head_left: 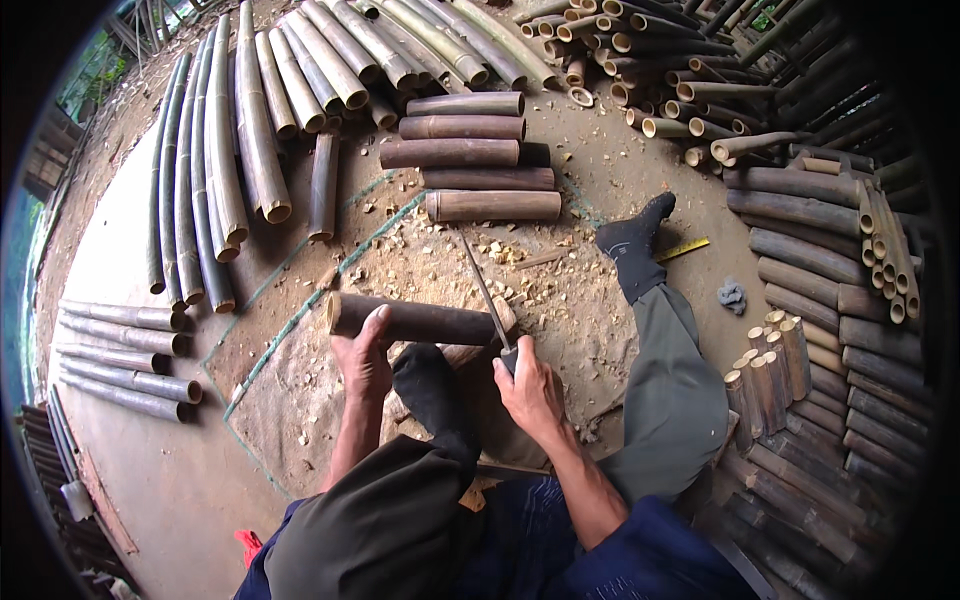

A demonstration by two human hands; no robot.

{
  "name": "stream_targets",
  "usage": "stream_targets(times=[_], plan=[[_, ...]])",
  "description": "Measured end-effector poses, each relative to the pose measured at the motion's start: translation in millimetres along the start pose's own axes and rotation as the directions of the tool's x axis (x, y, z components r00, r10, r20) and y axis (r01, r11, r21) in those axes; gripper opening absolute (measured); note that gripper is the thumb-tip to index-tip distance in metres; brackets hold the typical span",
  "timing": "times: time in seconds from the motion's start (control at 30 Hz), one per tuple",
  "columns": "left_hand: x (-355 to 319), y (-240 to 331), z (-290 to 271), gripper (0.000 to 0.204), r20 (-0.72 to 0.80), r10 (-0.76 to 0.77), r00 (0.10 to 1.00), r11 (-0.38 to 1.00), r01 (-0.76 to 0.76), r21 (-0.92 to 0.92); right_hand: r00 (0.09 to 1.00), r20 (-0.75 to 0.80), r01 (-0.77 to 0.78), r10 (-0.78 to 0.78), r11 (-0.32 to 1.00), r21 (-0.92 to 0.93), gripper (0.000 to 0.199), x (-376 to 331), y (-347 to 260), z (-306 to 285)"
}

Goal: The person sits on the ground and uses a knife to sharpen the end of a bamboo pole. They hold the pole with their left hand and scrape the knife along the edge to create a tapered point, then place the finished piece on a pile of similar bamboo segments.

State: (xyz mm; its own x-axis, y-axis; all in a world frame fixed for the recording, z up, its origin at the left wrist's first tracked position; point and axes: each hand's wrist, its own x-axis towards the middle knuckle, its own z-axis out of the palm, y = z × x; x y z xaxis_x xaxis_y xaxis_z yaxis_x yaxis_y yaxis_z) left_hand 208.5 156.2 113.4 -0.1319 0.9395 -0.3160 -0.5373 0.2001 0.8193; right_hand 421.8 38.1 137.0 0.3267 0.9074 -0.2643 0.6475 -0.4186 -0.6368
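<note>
Bamboo tube [430, 321] beyond the left sock [432, 395], fingers of the left hand [364, 355] gripping it; the right hand [530, 388], right of the sock, grips a knife [486, 292] that could slip should the tube roll.

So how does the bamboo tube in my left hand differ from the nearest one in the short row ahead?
The held bamboo tube is dark brown; the row's nearest tube is paler tan. Your left hand grips the held bamboo tube; the row's nearest tube lies untouched. Both are short cut lengths of bamboo.
</note>
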Motion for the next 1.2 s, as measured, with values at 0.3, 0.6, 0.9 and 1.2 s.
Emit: stream_targets(times=[0.3, 0.6, 0.9, 1.2], plan=[[0.7, -5.7, 7.4, 0.049, 0.034, 0.102, 0.994, 0.987, -0.106, 0.121, 0.991, 0.059, -0.104, 0.118, 0.974, -0.201, 0.036, 6.5, 67.0, 26.1], [9.2, 3.3, -25.6, 0.06, 0.229, -0.057, 0.972, 0.974, 0.004, 0.228, 0.997, 0.063, -0.036, 0.039, 0.998, -0.047, 0.032, 3.5, 25.4, 10.8], [10.7, -7.0, -8.8, 0.044, -0.01, 0.054, 0.998, 0.998, -0.054, 0.022, 0.956, -0.196, 0.25, -0.22, 0.957, 0.145, 0.027, -10.0, -7.6, -10.1], [14.2, 10.2, -11.7, 0.054, 0.242, 0.021, 0.97, 0.994, -0.046, 0.1, 0.998, -0.034, 0.06, -0.057, 0.994, 0.097, 0.034, 0.8, 4.6, -7.1]])
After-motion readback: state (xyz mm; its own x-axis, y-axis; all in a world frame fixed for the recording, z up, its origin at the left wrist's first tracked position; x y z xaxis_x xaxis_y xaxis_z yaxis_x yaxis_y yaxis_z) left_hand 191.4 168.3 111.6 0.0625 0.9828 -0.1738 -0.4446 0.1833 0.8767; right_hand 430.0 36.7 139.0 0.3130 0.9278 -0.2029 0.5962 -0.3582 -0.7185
